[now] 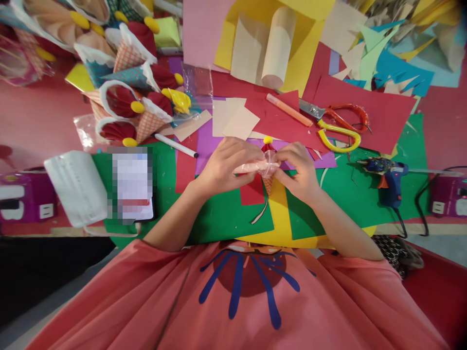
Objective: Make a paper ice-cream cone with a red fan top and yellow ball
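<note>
Between our two grips we have one small checked cone [268, 185], its tip toward us and one yellow ball [268, 140] at its far end. Our left grip [231, 163] pinches a pale, plastic-looking strip [250, 167] that reaches the cone's upper part. Our right grip [297, 167] is pinched in at the cone's other side; the fingers cover some of it, so we cannot be sure exactly what the fingertips hold. One thin ribbon [260, 214] trails toward us from the cone's tip.

Beyond the left grip and to its left, we count at least seven more cones [126, 75], crowded together. One white pen [177, 146] lies nearer, and pale paper pieces [224, 116] lie just past the left grip. Beyond the right grip are one orange marker [290, 110] and one pair of scissors [314, 110], with coloured scraps [399, 70] heaped farther off. One white roll [280, 46] lies well beyond both grips. Right of the right grip is one blue glue gun [392, 182]; left of the left grip, one phone [133, 187], its screen blurred out, and one white block [76, 187] with markings too small to read.
</note>
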Demonstrator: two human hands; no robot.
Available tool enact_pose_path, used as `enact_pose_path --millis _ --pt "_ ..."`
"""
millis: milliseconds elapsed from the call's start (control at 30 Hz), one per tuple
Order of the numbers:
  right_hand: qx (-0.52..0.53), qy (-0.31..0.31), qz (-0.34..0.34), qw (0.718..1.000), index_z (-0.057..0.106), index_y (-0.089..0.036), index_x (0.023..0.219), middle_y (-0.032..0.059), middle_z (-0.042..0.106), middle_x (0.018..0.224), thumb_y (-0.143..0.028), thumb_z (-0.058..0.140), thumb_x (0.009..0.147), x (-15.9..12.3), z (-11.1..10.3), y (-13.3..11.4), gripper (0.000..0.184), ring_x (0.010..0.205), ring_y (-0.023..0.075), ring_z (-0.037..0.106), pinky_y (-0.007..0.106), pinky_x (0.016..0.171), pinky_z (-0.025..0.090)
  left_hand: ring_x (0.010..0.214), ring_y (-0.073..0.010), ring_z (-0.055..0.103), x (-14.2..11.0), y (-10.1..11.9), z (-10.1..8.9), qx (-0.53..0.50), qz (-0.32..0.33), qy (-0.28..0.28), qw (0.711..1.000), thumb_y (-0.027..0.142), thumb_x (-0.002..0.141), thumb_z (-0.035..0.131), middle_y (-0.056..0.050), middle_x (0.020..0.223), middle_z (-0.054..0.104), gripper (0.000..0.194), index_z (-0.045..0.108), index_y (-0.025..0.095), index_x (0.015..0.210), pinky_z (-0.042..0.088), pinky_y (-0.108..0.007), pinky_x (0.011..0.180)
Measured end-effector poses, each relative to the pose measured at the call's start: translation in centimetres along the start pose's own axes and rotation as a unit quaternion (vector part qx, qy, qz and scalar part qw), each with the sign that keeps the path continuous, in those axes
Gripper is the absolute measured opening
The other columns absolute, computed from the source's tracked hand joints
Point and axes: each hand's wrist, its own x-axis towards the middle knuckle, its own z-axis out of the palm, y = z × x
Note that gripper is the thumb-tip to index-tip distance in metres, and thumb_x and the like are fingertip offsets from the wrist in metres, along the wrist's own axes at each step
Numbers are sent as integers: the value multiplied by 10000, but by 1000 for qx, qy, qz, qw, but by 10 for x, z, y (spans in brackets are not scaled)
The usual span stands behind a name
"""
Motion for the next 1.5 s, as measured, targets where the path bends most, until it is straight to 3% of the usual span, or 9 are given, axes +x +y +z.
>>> enact_pose_path --millis 200,333,400,567,700,833,1000,1267,1500 --pt "62 90 67 992 601 -247 873 -4 611 815 -405 547 972 1 0 -1 194 787 156 610 338 726 514 938 -195 695 0 0 -7 34 -65 -10 997 396 893 567 -22 959 731 209 581 276 1063 541 -379 818" --pt "74 258 72 961 602 -287 937 4 575 873 -404 532 981 0 4 16 144 843 172 613 358 758 527 941 -192 678 0 -5 -16 20 -91 84 992 435 919 543 -13 997 706 212 568 299 1080 542 -387 816" --pt "89 288 67 951 625 -322 1003 -3 593 905 -353 516 993 -1 4 25 113 825 163 619 340 721 530 967 -190 652 -3 -16 -18 37 -148 134 979 456 941 537 -8 1026 678 224 563 302 1102 527 -400 850" --pt "74 204 102 971 683 -331 1092 -10 676 905 -372 494 1004 -2 2 22 212 760 139 655 327 683 558 1203 -219 517 -19 -54 -13 134 -241 112 955 554 904 601 -1 1264 588 431 495 315 1247 388 -474 1083" --pt "121 147 95 977 693 -328 1115 -13 700 948 -323 620 943 -3 4 6 187 839 141 681 311 732 578 1330 -195 441 -15 -44 -11 126 -186 108 968 503 978 488 -3 1416 506 434 417 315 1363 323 -451 1151" --pt "159 124 85 976 692 -273 1022 -21 716 891 -218 693 887 -5 8 -2 146 799 122 685 275 736 570 1042 -191 669 -2 -7 -5 87 -77 84 990 433 976 521 -24 1074 724 271 593 266 1177 498 -384 915" --pt "122 92 32 988 700 -242 913 -27 743 824 -222 721 868 -6 11 -7 54 756 123 675 273 699 527 848 -143 715 2 13 10 15 26 94 995 393 909 655 -4 928 770 286 631 226 1139 512 -286 767" --pt "74 83 -12 994 698 -288 1017 -29 759 874 -317 681 904 -4 7 -9 118 760 145 663 325 719 505 758 -91 720 2 12 12 -40 15 128 991 258 911 665 23 848 778 73 689 212 963 513 -243 727" --pt "83 90 -13 992 685 -265 971 -21 761 869 -193 676 898 -5 9 -10 103 791 144 685 301 715 519 773 -117 714 0 15 11 -14 -13 106 994 392 895 676 8 843 778 212 692 210 1000 506 -274 740"
